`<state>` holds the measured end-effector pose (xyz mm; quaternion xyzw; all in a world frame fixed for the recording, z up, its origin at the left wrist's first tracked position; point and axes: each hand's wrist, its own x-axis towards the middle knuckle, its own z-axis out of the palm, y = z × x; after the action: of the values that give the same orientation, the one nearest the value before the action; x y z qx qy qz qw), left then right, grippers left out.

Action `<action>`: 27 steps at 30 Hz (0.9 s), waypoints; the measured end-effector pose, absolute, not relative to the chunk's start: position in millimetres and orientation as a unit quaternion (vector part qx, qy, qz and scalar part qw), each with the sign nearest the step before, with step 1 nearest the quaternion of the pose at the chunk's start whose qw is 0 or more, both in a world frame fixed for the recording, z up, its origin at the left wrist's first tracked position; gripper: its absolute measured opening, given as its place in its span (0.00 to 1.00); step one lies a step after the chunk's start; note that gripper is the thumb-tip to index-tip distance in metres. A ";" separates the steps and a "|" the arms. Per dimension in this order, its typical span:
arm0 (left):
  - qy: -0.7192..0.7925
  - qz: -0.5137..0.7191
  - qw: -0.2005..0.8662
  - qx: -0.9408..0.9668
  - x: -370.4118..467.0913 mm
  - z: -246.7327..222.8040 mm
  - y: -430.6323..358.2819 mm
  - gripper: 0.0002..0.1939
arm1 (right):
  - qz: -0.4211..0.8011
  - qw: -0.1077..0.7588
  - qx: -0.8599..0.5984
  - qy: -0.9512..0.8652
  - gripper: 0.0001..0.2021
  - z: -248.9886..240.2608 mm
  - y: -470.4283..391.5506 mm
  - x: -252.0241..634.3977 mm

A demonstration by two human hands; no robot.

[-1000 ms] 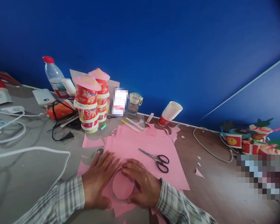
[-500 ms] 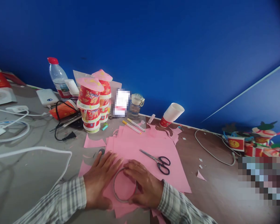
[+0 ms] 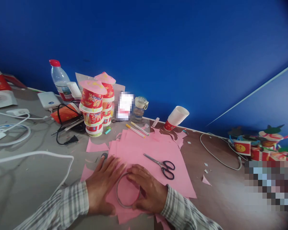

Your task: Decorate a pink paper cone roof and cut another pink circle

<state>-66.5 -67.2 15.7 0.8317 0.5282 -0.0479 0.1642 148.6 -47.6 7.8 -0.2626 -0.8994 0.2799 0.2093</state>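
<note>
A thin greyish ring (image 3: 117, 191), perhaps a tape roll, lies on the pink paper (image 3: 134, 148) right in front of me. My right hand (image 3: 148, 190) curls around the ring's right side, fingertips at its top and thumb at its lower edge. Flat on the paper to the left rests my left hand (image 3: 102, 183), its fingers stretched out and the thumb apart. Scissors (image 3: 161, 164) with black handles lie on the sheets beyond my right hand, blades pointing up and left. Under my left fingers, a small dark round object (image 3: 104, 155) shows partly.
Two stacks of red paper cups with pink cone tops (image 3: 92, 99) stand behind, near a bottle (image 3: 60, 78), a phone (image 3: 124, 105) and a jar (image 3: 139, 107). Markers (image 3: 135, 130) lie behind the paper. White cups (image 3: 176, 117) stand right of them. Cables (image 3: 31, 153) cross the left side.
</note>
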 end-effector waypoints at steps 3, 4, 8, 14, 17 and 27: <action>0.529 -0.053 0.162 0.832 -66.0 16.9 -67.0 0.61 | 0.288 0.199 -0.266 -0.898 0.36 8.2 -47.4 148.7; 0.529 -0.056 0.162 0.831 -65.8 17.3 -66.8 0.61 | 0.289 0.197 -0.268 -0.898 0.36 8.2 -47.4 148.8; 0.530 -0.059 0.173 0.828 -65.5 17.9 -66.2 0.62 | 0.291 0.194 -0.269 -0.897 0.35 7.5 -47.8 149.5; 0.527 -0.052 0.166 0.832 -65.9 16.7 -66.3 0.61 | 0.289 0.193 -0.267 -0.899 0.35 7.2 -47.7 149.4; 0.526 -0.047 0.161 0.834 -66.2 15.8 -66.7 0.61 | 0.289 0.188 -0.267 -0.900 0.35 7.5 -47.6 149.3; 0.528 -0.008 0.143 0.837 -66.8 10.8 -67.8 0.62 | 0.289 0.169 -0.274 -0.901 0.34 8.0 -48.5 150.4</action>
<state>-66.8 -67.8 10.8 0.8369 0.5282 -0.0079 0.1430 150.4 -48.5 8.0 -0.2744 -0.9013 0.2892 0.1693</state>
